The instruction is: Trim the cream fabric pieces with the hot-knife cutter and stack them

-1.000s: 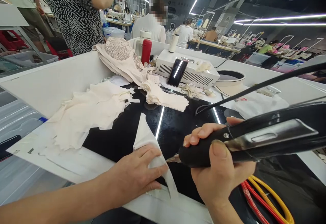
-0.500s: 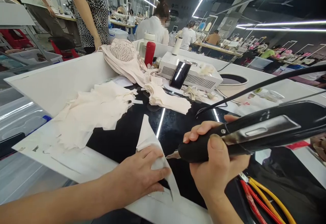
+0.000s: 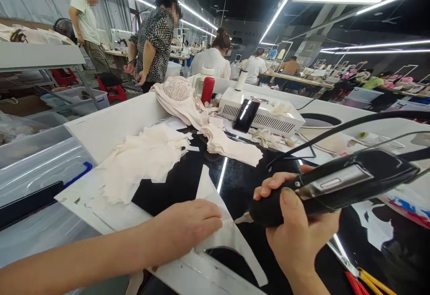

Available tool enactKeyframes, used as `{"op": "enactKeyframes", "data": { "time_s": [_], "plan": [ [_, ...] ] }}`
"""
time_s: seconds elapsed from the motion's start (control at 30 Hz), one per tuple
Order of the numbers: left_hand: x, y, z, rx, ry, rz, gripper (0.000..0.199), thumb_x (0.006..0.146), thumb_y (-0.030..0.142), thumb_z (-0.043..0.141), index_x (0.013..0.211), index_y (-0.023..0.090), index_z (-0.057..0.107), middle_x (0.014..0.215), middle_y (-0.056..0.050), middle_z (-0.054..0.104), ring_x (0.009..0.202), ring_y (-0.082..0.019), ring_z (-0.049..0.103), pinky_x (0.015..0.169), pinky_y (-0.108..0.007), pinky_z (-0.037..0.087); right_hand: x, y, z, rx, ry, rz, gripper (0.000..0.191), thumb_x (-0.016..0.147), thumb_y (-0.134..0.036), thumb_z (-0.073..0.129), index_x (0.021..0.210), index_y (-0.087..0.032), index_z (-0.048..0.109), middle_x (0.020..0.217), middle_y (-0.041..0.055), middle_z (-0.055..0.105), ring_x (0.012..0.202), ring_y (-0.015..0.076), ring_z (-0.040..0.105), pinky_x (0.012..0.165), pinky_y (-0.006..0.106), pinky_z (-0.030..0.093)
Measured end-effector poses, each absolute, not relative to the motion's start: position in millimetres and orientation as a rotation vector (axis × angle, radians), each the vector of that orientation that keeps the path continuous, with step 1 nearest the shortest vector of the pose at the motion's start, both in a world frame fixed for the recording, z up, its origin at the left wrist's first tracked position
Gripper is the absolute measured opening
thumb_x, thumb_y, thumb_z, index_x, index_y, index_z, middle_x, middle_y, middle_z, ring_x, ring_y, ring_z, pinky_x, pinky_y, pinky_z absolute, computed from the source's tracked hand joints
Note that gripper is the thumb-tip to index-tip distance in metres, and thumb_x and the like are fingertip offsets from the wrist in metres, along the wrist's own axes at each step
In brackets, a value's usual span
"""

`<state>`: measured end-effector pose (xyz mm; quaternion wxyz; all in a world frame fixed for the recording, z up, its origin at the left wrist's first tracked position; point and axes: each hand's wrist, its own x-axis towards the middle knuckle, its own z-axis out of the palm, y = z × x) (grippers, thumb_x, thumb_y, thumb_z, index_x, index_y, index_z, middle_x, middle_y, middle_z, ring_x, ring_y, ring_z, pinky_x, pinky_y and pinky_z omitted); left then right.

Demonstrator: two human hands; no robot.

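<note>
My right hand [image 3: 295,223] is wrapped round a black corded handheld tool [image 3: 349,183] with a silver lever along its side. The tool's thin metal tip [image 3: 244,218] meets the right edge of a pale, curved fabric piece [image 3: 231,239] at the table's near edge. Closed over the left part of that piece is my left hand [image 3: 188,228], its fingers together and their tips partly hidden. A stack of cream fabric pieces [image 3: 144,156] lies behind it, to the left. Another cream stack [image 3: 231,145] lies farther back on the black tabletop [image 3: 174,196].
A white vented box [image 3: 265,109] bears a phone [image 3: 247,115]. Near it stand a red bottle [image 3: 207,90] and lace-trimmed garments [image 3: 178,93]. Scissors [image 3: 349,261] with red and yellow handles lie at the lower right. People work at sewing tables beyond.
The view has shifted. The fabric piece has turned, with more of its lower curved strip showing. My left fingers have drawn together. The tool's tip still meets the piece's edge.
</note>
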<state>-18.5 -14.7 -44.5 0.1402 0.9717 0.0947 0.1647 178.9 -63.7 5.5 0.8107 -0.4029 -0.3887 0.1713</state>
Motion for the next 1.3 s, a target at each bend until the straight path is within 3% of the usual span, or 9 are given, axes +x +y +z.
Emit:
{"op": "enactKeyframes", "data": {
  "time_s": [0.17,0.33,0.47,0.57,0.7,0.93,1.17,1.3],
  "plan": [
    [-19,-7,-31,2.952,0.259,0.326,0.024,0.098,-0.001,0.058,0.113,0.017,0.063,0.120,-0.007,0.071,0.115,-0.018,0.066,0.100,-0.027,0.052,190,-63,13,-0.892,-0.718,0.355,0.050,0.070,-0.024,0.086,0.115,-0.026,0.063,0.075,-0.0055,0.068,0.060,0.0153,0.062,0.054,0.032,0.057],
    [-5,-29,-27,3.056,0.500,0.176,0.029,0.092,-0.004,0.061,0.111,0.017,0.060,0.110,-0.005,0.065,0.093,-0.019,0.062,0.077,-0.029,0.051,199,-82,29,-0.913,-0.681,0.315,0.046,0.067,-0.023,0.083,0.109,-0.026,0.064,0.072,-0.0052,0.067,0.057,0.0159,0.059,0.049,0.031,0.056],
    [5,-41,-35,3.062,0.607,0.143,0.010,0.099,0.007,0.063,0.103,0.017,0.061,0.097,-0.004,0.061,0.081,-0.019,0.057,0.063,-0.030,0.042,201,-98,33,-0.899,-0.741,0.305,0.040,0.073,-0.024,0.081,0.108,-0.026,0.063,0.071,-0.0050,0.066,0.054,0.0146,0.059,0.047,0.030,0.056],
    [8,-42,-37,3.201,0.501,0.163,0.011,0.101,0.024,0.069,0.095,0.018,0.062,0.091,-0.004,0.059,0.082,-0.022,0.055,0.065,-0.034,0.043,200,-107,31,-0.896,-0.785,0.311,0.037,0.076,-0.025,0.080,0.109,-0.025,0.063,0.072,-0.0049,0.066,0.054,0.0142,0.059,0.047,0.029,0.056],
    [6,-45,-34,3.257,0.454,0.222,0.016,0.098,0.029,0.075,0.094,0.018,0.065,0.090,-0.004,0.060,0.084,-0.022,0.055,0.072,-0.035,0.044,197,-114,26,-0.863,-0.831,0.301,0.037,0.080,-0.027,0.079,0.113,-0.025,0.061,0.073,-0.0051,0.066,0.054,0.0140,0.060,0.047,0.029,0.055],
    [-1,-48,-39,3.065,0.542,0.321,0.004,0.105,0.022,0.063,0.105,0.019,0.065,0.091,-0.002,0.060,0.078,-0.017,0.057,0.073,-0.030,0.044,193,-113,15,-0.845,-0.828,0.329,0.037,0.083,-0.028,0.080,0.115,-0.027,0.061,0.077,-0.0050,0.067,0.056,0.0141,0.062,0.050,0.030,0.056],
    [11,-53,-33,3.238,0.436,0.304,0.020,0.095,0.001,0.058,0.084,0.017,0.060,0.081,-0.003,0.058,0.073,-0.021,0.055,0.061,-0.033,0.044,191,-118,8,-0.856,-0.886,0.336,0.038,0.087,-0.026,0.079,0.120,-0.027,0.061,0.081,-0.0034,0.068,0.061,0.0147,0.064,0.054,0.032,0.058],
    [26,-57,-32,3.167,0.063,0.583,0.016,0.101,0.010,0.059,0.086,0.016,0.061,0.082,-0.003,0.057,0.075,-0.018,0.054,0.069,-0.030,0.050,191,-119,5,-0.881,-0.801,0.347,0.039,0.082,-0.026,0.081,0.116,-0.027,0.062,0.076,-0.0023,0.066,0.060,0.0167,0.063,0.052,0.033,0.059]
  ]
}}
